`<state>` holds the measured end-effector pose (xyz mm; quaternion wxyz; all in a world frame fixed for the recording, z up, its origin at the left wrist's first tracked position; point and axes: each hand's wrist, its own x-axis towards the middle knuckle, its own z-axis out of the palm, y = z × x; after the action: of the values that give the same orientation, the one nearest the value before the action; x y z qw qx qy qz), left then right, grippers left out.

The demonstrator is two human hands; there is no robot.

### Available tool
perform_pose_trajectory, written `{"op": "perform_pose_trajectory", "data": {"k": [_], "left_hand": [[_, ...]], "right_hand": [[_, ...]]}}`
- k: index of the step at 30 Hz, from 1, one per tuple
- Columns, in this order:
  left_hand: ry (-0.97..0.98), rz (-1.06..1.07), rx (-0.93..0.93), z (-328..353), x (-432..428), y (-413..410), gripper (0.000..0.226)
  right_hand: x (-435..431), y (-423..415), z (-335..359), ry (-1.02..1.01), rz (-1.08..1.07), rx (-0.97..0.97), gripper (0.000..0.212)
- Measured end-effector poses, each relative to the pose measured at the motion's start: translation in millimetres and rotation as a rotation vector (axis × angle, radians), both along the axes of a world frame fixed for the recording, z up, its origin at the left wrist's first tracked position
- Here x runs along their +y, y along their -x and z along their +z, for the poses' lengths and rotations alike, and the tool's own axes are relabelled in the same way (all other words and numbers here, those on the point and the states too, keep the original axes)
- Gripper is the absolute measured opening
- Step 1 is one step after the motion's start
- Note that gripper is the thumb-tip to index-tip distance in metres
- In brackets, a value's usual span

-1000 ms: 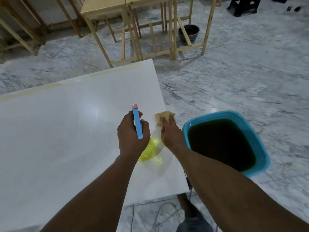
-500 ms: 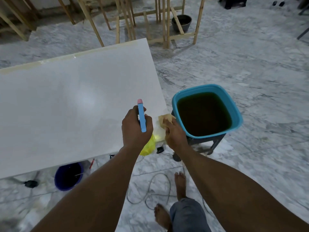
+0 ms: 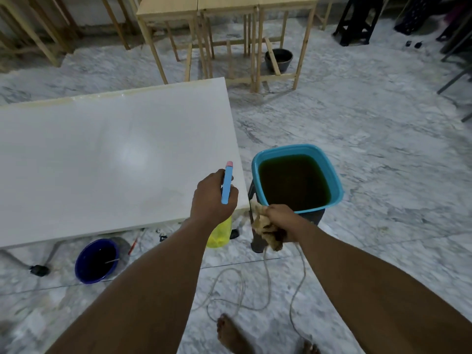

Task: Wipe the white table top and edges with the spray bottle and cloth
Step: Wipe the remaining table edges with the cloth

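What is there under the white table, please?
A dark blue bucket and a thin red item show just below the near edge. The white table top hides everything further under it.

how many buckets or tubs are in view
3: a teal tub right of the table, a blue bucket on the floor under its near edge, a black bucket under the far wooden tables. Others may be hidden under the table.

The white table top (image 3: 102,162) is glossy. The yellow, blue-headed spray bottle (image 3: 226,186) stands upright in the left hand (image 3: 213,203) at its near right corner. The right hand (image 3: 281,218) grips the crumpled tan cloth (image 3: 263,226) just beside it.
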<state>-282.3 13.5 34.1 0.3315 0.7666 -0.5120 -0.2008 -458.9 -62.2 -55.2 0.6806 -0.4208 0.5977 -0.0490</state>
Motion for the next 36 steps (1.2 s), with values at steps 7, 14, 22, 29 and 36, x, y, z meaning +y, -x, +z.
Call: {"op": "perform_pose_trajectory", "data": {"k": [7,14,22,29,36], "left_hand": [[0.019,-0.013,-0.041,43,-2,60,0.017],[0.054,-0.029,-0.054,79,-21,151,0.01],[0.039,-0.121,-0.109,97,-84,221,0.008],[-0.004,-0.197,-0.139,83,-190,247,0.012],[0.005,-0.21,-0.106,81,-323,267,0.015]], "right_hand": [[-22,78,74,-0.309,-0.262,-0.411,0.045],[-39,179,121,-0.22,-0.273,-0.596,0.06],[-100,256,144,-0.132,-0.292,-0.584,0.064],[-198,288,146,-0.098,-0.378,-0.63,0.047],[-330,307,174,-0.01,-0.418,-0.55,0.038]]}}
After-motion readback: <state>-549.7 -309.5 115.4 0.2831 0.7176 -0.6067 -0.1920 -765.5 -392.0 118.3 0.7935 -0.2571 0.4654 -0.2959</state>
